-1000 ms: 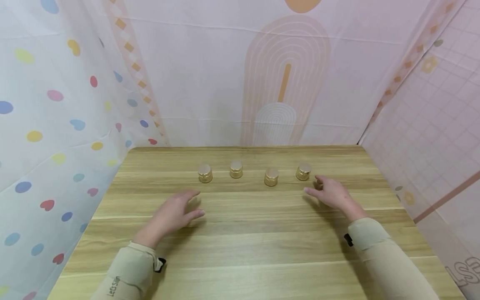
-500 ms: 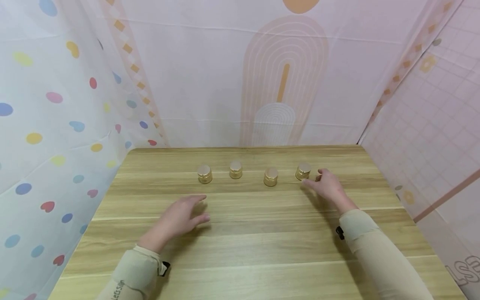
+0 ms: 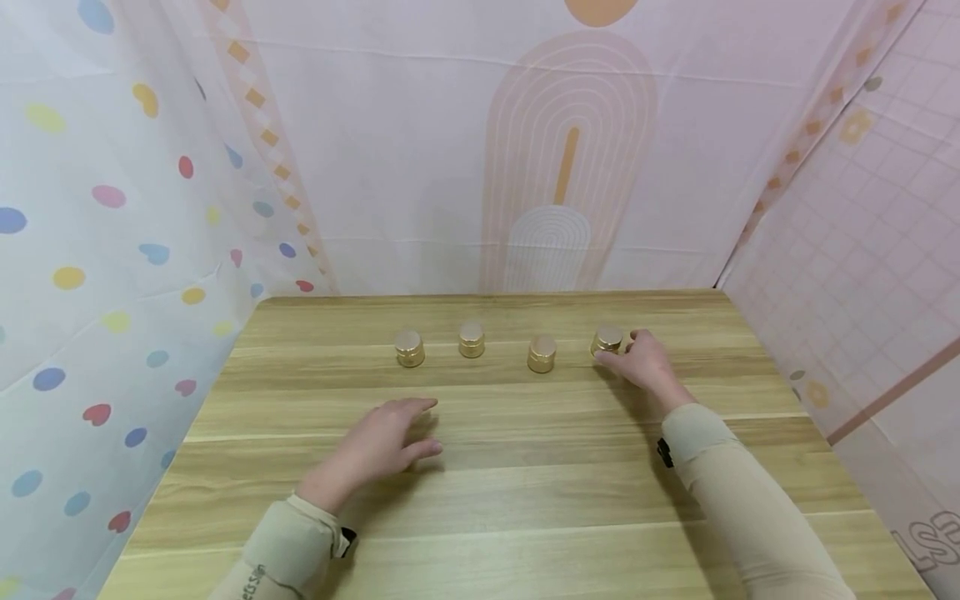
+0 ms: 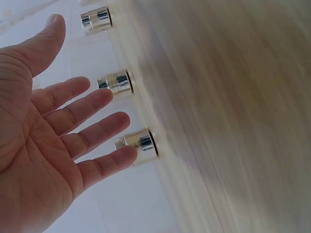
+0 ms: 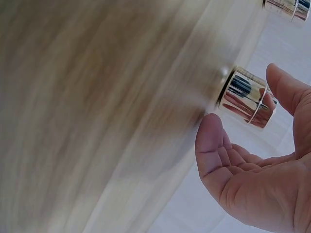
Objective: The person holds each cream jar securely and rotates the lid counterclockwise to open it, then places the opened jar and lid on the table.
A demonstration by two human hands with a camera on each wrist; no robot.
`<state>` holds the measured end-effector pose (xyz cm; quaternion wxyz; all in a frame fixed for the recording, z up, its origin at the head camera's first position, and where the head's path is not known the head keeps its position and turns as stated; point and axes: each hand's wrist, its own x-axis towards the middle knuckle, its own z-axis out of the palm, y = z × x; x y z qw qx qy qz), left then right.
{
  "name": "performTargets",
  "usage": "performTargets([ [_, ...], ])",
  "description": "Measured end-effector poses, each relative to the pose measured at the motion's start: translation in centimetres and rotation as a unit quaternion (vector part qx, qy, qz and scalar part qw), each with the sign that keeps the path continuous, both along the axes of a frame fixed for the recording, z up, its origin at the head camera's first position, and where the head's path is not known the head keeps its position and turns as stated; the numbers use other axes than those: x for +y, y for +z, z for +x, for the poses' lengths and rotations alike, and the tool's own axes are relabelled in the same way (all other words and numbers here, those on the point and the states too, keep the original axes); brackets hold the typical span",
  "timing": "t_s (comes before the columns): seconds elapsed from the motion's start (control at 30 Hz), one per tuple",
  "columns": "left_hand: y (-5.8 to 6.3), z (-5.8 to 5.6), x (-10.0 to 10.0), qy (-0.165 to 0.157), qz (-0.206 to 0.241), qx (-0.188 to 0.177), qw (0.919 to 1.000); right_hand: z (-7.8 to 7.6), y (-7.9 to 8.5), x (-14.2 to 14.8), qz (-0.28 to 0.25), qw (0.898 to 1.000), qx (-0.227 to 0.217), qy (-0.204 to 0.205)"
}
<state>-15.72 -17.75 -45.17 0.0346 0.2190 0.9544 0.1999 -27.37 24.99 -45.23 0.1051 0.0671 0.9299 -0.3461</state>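
Note:
Small shiny gold lidded jars stand upright in a loose row near the table's far edge. My right hand (image 3: 641,364) is at the rightmost jar (image 3: 606,339), thumb in front of it and fingers on its right. In the right wrist view that jar (image 5: 247,98) sits between thumb and loosely bent fingers, with gaps showing around it. My left hand (image 3: 378,446) hovers over the table, holding nothing, with fingers spread and thumb apart. Nearest it are the leftmost jar (image 3: 409,348) and the second jar (image 3: 471,341). The third jar (image 3: 542,355) stands slightly closer to me.
The wooden table (image 3: 510,500) has a patterned cloth backdrop (image 3: 405,167) behind it. A dotted cloth (image 3: 150,317) hangs at the left and a pink grid cloth (image 3: 862,250) at the right. Both sleeves carry a dark wrist strap.
My right hand has moved left and forward to the rightmost jar, its thumb now in front. My left hand has drifted right and a little towards me. The jars stay put.

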Motion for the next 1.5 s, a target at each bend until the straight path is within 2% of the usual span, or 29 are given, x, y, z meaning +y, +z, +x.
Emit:
performTargets([
  [0.47, 0.5, 0.8, 1.0, -0.007, 0.004, -0.013, 0.9999, -1.2, -0.5, -0.5, 0.044, 0.999, -0.003, -0.008],
  [0.63, 0.1, 0.9, 1.2, -0.006, 0.003, -0.015, 0.9999, -1.5, -0.7, -0.7, 0.059, 0.998, -0.003, -0.005],
  [0.83, -0.3, 1.0, 1.2, -0.005, 0.003, -0.016, 0.9999, -1.7, -1.0, -1.0, 0.075, 0.997, 0.019, 0.005],
  [1.5, -0.5, 1.1, 1.2, -0.007, 0.008, -0.016, 0.9998, -1.6, -1.3, -1.2, 0.071, 0.996, 0.052, 0.004],
])
